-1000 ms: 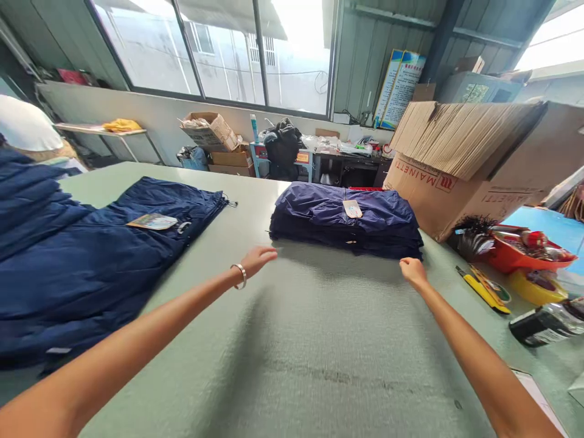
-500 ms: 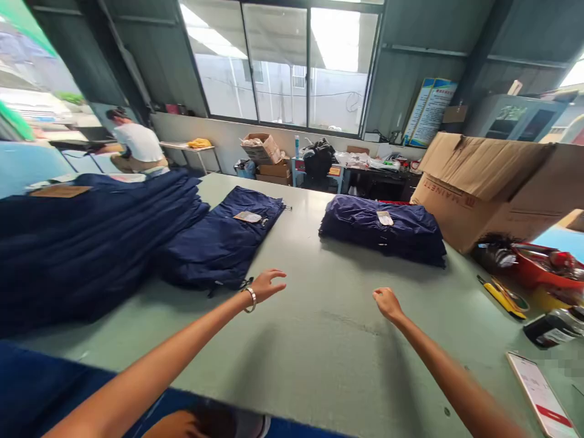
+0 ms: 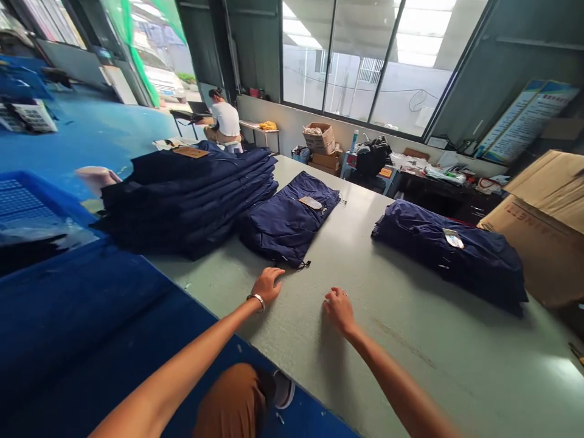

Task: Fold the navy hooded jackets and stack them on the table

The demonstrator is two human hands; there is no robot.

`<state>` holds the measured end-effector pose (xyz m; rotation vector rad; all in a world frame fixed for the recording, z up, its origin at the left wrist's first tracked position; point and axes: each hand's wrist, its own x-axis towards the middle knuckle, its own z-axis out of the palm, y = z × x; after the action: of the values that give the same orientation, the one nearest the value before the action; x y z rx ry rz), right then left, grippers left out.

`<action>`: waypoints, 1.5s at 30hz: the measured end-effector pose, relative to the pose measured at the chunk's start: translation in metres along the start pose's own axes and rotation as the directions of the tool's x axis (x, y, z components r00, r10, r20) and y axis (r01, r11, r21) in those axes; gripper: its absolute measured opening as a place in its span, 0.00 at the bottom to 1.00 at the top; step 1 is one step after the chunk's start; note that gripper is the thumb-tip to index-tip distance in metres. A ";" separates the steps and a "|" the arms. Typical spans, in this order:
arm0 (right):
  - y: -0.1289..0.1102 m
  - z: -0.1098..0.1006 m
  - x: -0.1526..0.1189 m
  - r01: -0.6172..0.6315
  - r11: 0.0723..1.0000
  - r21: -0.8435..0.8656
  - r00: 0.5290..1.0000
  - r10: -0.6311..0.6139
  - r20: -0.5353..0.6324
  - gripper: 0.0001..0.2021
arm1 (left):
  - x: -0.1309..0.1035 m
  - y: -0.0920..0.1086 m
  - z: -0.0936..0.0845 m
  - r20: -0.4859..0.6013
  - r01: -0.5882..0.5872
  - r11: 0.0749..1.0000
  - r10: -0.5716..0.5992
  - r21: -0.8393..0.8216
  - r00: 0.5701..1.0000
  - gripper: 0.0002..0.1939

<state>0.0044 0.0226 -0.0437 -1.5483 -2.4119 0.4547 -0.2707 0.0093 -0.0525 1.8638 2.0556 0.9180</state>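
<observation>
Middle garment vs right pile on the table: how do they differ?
Height: the middle garment lies low; the right pile is thicker.
Pose: the middle garment runs away from the camera; the right pile lies more crosswise.
Place: the left hand is nearer the middle garment than the right pile.
Shared: both navy, each with a tag on top.

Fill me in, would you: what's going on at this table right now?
A person has both bare hands over the green table. The left hand is open, close to the near end of a tagged navy garment; whether it touches is unclear. The right hand is beside it, fingers curled, with nothing visible in it. A tall navy stack stands to the left, and a folded navy bundle lies to the right, near a cardboard box.
</observation>
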 end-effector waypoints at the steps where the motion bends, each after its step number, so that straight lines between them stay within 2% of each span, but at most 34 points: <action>1: -0.012 0.006 0.009 0.019 1.000 -0.001 1.000 -0.019 -0.003 0.14 | -0.004 -0.004 0.005 -0.026 0.001 1.000 -0.001 -0.004 1.000 0.22; 5: -0.055 0.026 0.043 0.084 0.996 0.030 0.996 -0.083 -0.039 0.15 | -0.013 -0.017 0.019 -0.057 -0.037 0.996 0.033 -0.083 0.998 0.23; 9: -0.096 0.037 0.084 0.122 0.992 0.023 0.990 -0.120 -0.078 0.19 | -0.015 -0.025 0.019 -0.079 -0.018 0.980 0.003 -0.199 0.997 0.22; 12: -0.118 0.042 0.118 0.141 0.988 -0.060 0.983 -0.147 -0.110 0.23 | -0.017 -0.028 0.019 -0.095 -0.005 0.975 -0.017 -0.223 0.995 0.22; 16: -0.121 0.041 0.147 0.153 0.973 -0.170 0.986 -0.163 -0.043 0.20 | -0.019 -0.027 0.020 -0.097 0.006 0.973 -0.029 -0.232 0.995 0.21; 20: -0.094 0.023 0.139 0.217 0.951 -0.221 0.975 -0.221 0.007 0.17 | -0.019 -0.026 0.021 -0.097 0.034 0.965 -0.061 -0.260 0.993 0.22; 23: -0.067 0.005 0.108 0.244 0.928 -0.280 0.969 -0.243 0.039 0.15 | -0.018 -0.024 0.020 -0.143 0.084 0.957 -0.128 -0.277 0.981 0.22; 26: -0.042 -0.009 0.061 0.230 0.914 -0.335 0.973 -0.222 0.064 0.13 | -0.020 -0.017 0.018 -0.262 0.114 0.975 -0.163 -0.191 0.951 0.21; 28: -0.025 -0.014 0.024 0.202 0.909 -0.365 0.979 -0.188 0.075 0.12 | -0.025 -0.006 0.017 -0.305 0.127 0.988 -0.148 -0.086 0.941 0.20; 30: -0.006 -0.017 -0.017 0.160 0.904 -0.396 0.987 -0.143 0.071 0.11 | -0.034 0.014 0.022 -0.298 0.124 0.992 -0.120 -0.004 0.947 0.20; 32: 0.015 -0.019 -0.060 0.091 0.899 -0.429 0.996 -0.086 0.032 0.11 | -0.046 0.041 0.034 -0.261 0.112 0.993 -0.102 0.024 0.960 0.19; 35: 0.045 -0.023 -0.127 -0.042 0.889 -0.456 0.997 0.005 -0.083 0.12 | -0.071 0.090 0.066 -0.170 0.109 0.993 -0.101 0.035 0.980 0.19; 39: 0.069 -0.028 -0.206 -0.227 0.871 -0.435 0.965 0.141 -0.222 0.14 | -0.106 0.150 0.111 -0.034 0.040 0.997 -0.038 0.067 0.999 0.27; 42: 0.066 -0.022 -0.247 -0.303 0.867 -0.396 0.939 0.201 -0.279 0.16 | -0.122 0.175 0.128 0.050 -0.020 0.995 0.015 0.101 0.999 0.32; 45: 0.041 0.003 -0.278 -0.291 0.903 -0.316 0.941 0.210 -0.266 0.16 | -0.127 0.180 0.123 0.137 -0.095 0.987 0.077 0.130 0.988 0.34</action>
<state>0.1515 -0.2152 -0.0709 -1.9529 -2.2094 -0.1218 -0.0338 -0.0754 -0.0760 2.0382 2.0177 0.6681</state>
